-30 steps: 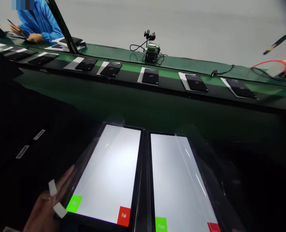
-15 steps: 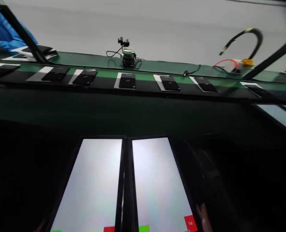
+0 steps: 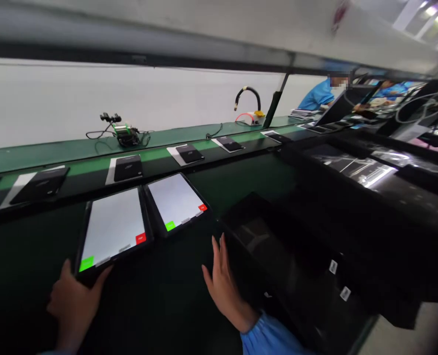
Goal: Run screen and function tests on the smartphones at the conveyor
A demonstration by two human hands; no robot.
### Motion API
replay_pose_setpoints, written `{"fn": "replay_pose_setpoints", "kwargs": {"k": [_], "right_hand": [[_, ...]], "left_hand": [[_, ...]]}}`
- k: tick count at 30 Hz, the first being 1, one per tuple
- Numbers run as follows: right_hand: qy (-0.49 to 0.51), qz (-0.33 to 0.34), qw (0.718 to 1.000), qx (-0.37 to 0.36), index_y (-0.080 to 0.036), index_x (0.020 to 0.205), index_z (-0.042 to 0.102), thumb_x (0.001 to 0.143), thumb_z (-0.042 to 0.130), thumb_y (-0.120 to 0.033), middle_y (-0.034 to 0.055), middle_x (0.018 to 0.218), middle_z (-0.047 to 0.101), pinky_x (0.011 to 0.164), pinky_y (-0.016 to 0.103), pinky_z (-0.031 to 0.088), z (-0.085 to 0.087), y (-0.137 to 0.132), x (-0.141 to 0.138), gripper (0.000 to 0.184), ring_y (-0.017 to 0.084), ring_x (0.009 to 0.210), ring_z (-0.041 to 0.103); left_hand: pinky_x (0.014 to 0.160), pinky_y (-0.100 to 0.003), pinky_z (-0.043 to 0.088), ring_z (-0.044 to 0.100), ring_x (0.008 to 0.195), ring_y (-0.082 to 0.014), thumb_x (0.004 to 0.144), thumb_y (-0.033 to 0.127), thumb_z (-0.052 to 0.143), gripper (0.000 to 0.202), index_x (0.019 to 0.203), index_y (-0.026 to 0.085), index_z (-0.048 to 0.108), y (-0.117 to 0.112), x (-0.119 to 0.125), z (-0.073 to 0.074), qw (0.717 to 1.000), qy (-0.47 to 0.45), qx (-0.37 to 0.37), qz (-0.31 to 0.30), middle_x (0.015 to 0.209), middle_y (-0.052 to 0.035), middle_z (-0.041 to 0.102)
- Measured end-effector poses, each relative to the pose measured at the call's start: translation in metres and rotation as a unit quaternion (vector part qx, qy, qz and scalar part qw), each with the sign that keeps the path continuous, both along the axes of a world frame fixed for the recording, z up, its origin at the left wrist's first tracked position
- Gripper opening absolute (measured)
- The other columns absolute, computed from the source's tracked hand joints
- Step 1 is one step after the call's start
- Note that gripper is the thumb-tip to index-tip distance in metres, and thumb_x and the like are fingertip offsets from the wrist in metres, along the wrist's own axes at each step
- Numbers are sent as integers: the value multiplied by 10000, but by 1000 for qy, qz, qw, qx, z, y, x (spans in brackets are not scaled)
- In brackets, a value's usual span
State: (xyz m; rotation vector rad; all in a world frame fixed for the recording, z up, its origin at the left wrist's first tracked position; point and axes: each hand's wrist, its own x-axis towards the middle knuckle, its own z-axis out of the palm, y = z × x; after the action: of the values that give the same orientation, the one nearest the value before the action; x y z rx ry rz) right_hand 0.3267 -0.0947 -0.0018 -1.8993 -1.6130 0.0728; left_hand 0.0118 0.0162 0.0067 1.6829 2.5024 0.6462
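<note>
The left lit tablet (image 3: 113, 227) shows a white screen with a green and a red patch at its near corners. My left hand (image 3: 73, 301) grips its near left corner, fingers by the left side and thumb along the near edge. Beside it lies a second lit tablet (image 3: 176, 199) with the same kind of screen, which neither hand touches. My right hand (image 3: 224, 286) holds nothing; its fingers are apart, between that second tablet and a dark, glossy panel (image 3: 288, 256) on the right.
Beyond the tablets runs a belt (image 3: 80, 180) carrying several dark devices on white sheets. A small electronic fixture (image 3: 126, 135) and a bent black hose (image 3: 253, 93) stand behind it. Film-covered trays (image 3: 370, 172) lie at right. A co-worker in blue (image 3: 317, 96) is at the far right.
The view has swung right and widened, bringing in the trays and the right-hand panel. Both hands, barely visible before at the bottom edge, now show fully; the lit tablets appear farther left.
</note>
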Motion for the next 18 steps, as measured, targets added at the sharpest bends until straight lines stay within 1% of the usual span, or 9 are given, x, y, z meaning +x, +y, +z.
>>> {"fn": "replay_pose_setpoints", "kwargs": {"k": [3,4,6,8,10,12,14,16,18], "right_hand": [[14,43,999,16,-230,1500,96,920,410,-189,123,1571,145,1059,460,428,-10,-7,1,661,271,1413,242],[12,56,998,33,-217,1497,99,916,408,-179,127,1559,190,1059,467,427,-12,-6,1,659,262,1416,239],[-1,89,994,68,-187,1491,89,909,416,-179,132,1527,281,1095,516,363,-11,9,-1,667,251,1423,226],[-10,128,987,93,-172,1484,85,899,435,-191,122,1496,349,1138,573,239,-4,38,-8,683,242,1423,228],[-12,156,982,106,-175,1473,129,881,461,-202,106,1474,392,1152,601,126,5,74,-17,679,238,1419,241],[-10,169,979,117,-167,1446,214,868,484,-218,113,1433,450,1139,622,73,13,110,-25,640,253,1412,259],[-7,172,977,124,-151,1402,306,873,496,-249,129,1353,535,1120,640,57,19,133,-30,571,274,1394,297],[-8,170,977,129,-150,1365,357,888,484,-272,130,1301,579,1112,641,54,22,138,-32,509,276,1376,335],[-14,162,978,134,-152,1370,335,902,448,-248,126,1329,557,1116,622,66,25,118,-32,491,256,1370,349]], "left_hand": [[874,-617,432,510,1138,-526,726,787,360,1005,1452,112,198,27,22,12,1000,7,-6,-2,1249,-305,524],[883,-615,428,502,1146,-520,732,785,349,990,1454,123,204,29,24,12,1000,12,2,-2,1245,-295,525],[892,-584,436,502,1151,-483,757,761,341,928,1452,156,236,28,24,11,1000,22,15,-8,1245,-263,526],[891,-536,452,515,1145,-430,798,715,332,835,1445,188,278,23,22,9,999,35,14,-32,1244,-228,522],[903,-512,448,508,1152,-406,831,670,319,753,1423,205,339,20,20,8,998,47,2,-52,1252,-213,496],[919,-517,433,490,1164,-411,846,646,317,699,1391,216,404,19,19,9,996,58,-9,-68,1256,-210,469],[930,-535,421,481,1171,-419,848,640,325,665,1366,240,440,21,21,11,995,62,-13,-75,1252,-203,462],[929,-544,426,489,1173,-411,839,649,345,683,1392,250,394,21,22,13,996,52,-2,-80,1250,-194,484],[929,-562,436,502,1175,-416,796,687,403,804,1434,209,301,22,20,14,996,18,29,-79,1257,-198,522]]}}
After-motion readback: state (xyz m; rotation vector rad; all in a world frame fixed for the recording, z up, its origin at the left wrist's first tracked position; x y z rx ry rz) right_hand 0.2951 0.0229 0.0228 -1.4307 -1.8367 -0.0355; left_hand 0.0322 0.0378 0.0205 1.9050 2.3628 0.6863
